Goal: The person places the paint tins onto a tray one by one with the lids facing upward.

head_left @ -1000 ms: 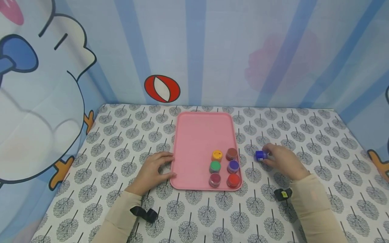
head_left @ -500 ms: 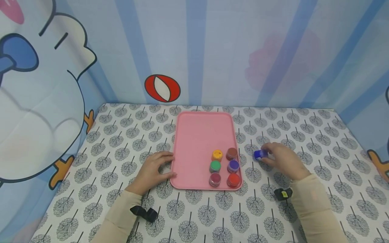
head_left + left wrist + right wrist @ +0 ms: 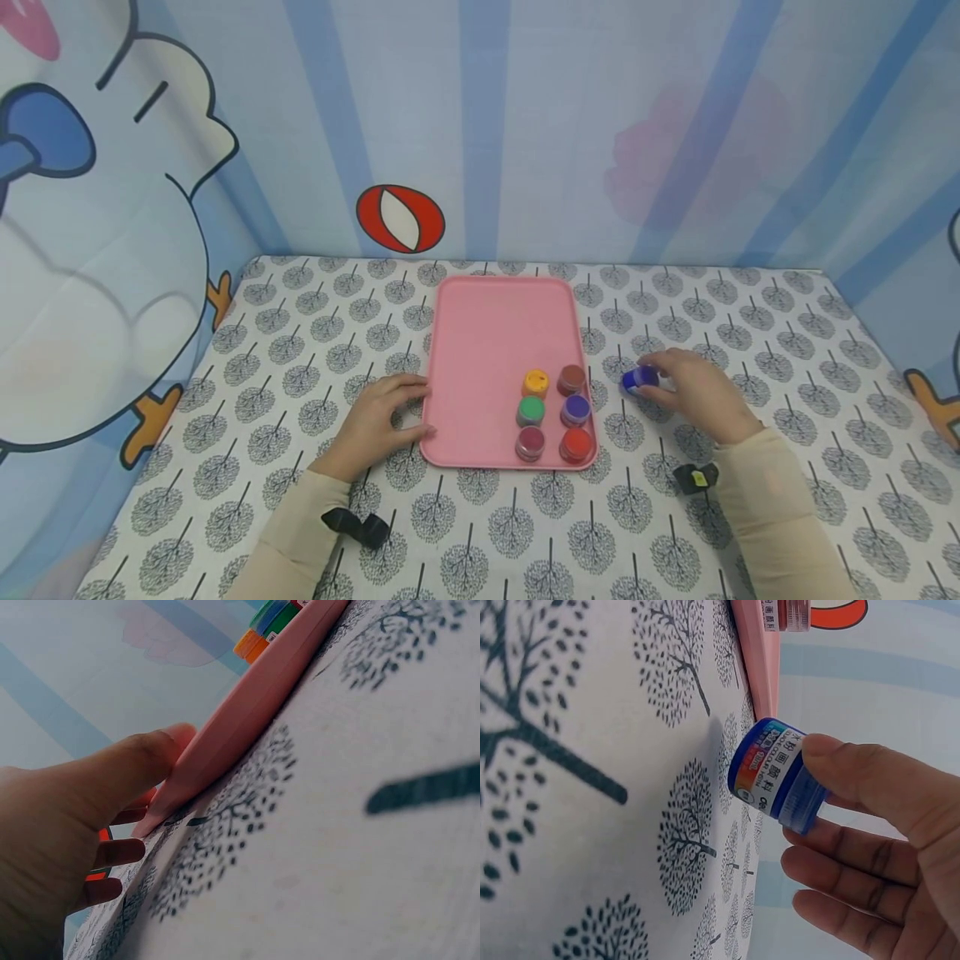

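Note:
My right hand point(image 3: 697, 393) pinches the lid end of a small blue paint jar point(image 3: 769, 769) between thumb and fingertips, to the right of the tray. The jar leans at a slant, its printed label in sight in the right wrist view; whether its base touches the cloth I cannot tell. At the pink tray's point(image 3: 480, 333) left edge rests my left hand point(image 3: 373, 425), fingers spread loosely. In the left wrist view its thumb point(image 3: 154, 754) lies against the outside of the rim.
On the tray's near right part stand several lidded paint jars in two columns: yellow point(image 3: 536, 383), green point(image 3: 531, 412), dark red point(image 3: 530, 443), brown point(image 3: 572, 380), purple point(image 3: 576, 410) and red point(image 3: 576, 446). A tree-patterned cloth point(image 3: 510, 533) covers the table, with a printed curtain point(image 3: 555, 125) behind.
The blue paint jar has turned in my right hand from lying sideways toward upright, its lid now facing more upward, and shifted slightly left. My left hand has stayed at the tray.

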{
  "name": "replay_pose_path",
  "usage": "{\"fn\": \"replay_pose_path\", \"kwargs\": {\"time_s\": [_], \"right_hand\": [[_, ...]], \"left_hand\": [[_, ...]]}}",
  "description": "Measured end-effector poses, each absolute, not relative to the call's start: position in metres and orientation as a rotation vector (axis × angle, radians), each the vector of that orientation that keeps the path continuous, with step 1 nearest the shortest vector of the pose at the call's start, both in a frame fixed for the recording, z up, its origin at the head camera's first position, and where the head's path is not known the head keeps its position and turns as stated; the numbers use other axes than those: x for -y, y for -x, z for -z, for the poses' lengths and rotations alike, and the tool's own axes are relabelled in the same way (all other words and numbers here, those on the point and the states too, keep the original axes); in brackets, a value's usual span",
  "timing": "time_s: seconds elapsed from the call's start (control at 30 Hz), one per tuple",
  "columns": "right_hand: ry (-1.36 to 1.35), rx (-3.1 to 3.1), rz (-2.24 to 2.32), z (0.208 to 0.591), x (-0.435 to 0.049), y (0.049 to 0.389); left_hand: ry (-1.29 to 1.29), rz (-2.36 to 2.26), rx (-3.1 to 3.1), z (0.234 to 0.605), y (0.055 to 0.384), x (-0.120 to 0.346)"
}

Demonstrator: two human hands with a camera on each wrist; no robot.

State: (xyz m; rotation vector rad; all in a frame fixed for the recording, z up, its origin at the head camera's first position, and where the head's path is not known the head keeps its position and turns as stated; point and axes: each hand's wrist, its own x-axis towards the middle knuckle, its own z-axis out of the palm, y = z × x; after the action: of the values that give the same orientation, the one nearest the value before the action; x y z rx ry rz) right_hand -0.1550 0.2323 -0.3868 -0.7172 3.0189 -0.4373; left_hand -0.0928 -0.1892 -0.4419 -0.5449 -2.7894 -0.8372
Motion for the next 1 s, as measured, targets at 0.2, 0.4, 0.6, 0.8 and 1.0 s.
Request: {"fn": "replay_pose_path", "kwargs": {"time_s": [0.2,0.4,0.6,0.8,1.0], "right_hand": [[0.731,-3.031,0.427,0.388,-0.231,0.155],[0.729,-3.036,0.422,0.387,-0.229,0.155],[0.722,-3.038,0.432,0.385,-0.226,0.155],[0.739,-3.056,0.438,0.386,-0.224,0.157],[0.756,-3.065,0.440,0.386,-0.221,0.157]], "left_hand": [[0.555,0.829,2.785,0.442,0.093,0.189],[0.552,0.831,2.788,0.442,0.092,0.189],[0.531,0.837,2.796,0.442,0.092,0.189],[0.536,0.830,2.797,0.442,0.092,0.189],[0.546,0.827,2.791,0.442,0.093,0.189]]}}
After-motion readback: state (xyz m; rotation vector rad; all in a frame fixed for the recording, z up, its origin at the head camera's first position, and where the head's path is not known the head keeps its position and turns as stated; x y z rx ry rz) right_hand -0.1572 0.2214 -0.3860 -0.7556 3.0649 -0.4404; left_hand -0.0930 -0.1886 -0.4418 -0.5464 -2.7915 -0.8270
